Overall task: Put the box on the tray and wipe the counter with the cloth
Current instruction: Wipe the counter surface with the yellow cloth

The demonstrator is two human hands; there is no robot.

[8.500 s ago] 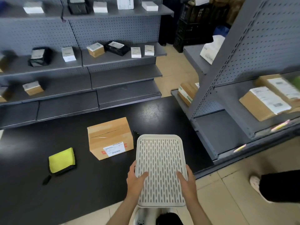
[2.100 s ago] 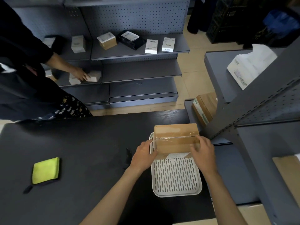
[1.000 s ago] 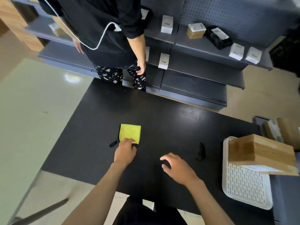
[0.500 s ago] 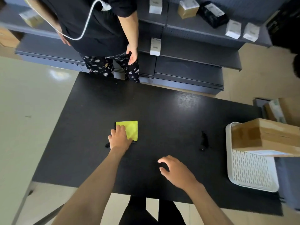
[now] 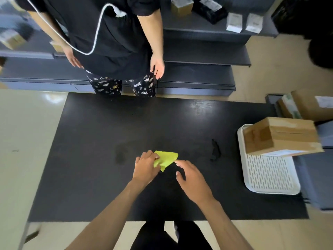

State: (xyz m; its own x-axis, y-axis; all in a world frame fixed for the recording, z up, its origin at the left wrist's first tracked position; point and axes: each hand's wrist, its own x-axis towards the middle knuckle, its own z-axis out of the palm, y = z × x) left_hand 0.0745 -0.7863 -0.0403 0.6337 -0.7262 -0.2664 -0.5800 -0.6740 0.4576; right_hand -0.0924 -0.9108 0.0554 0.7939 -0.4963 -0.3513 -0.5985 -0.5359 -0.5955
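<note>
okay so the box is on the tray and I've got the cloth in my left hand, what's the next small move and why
Probably press the yellow cloth flat on the counter and start a sweep. The box already sits on the tray, so only wiping is left. Your left hand pinches the cloth bunched up, and your right hand is open beside it, free to help spread it.

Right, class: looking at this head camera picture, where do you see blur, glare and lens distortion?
Head view: motion blur smears the shelf boxes at top left; a soft glare patch sits on the floor beside the counter; the wide lens bows the counter's edges and the tray; the hands and cloth at centre stay fairly sharp.
</note>
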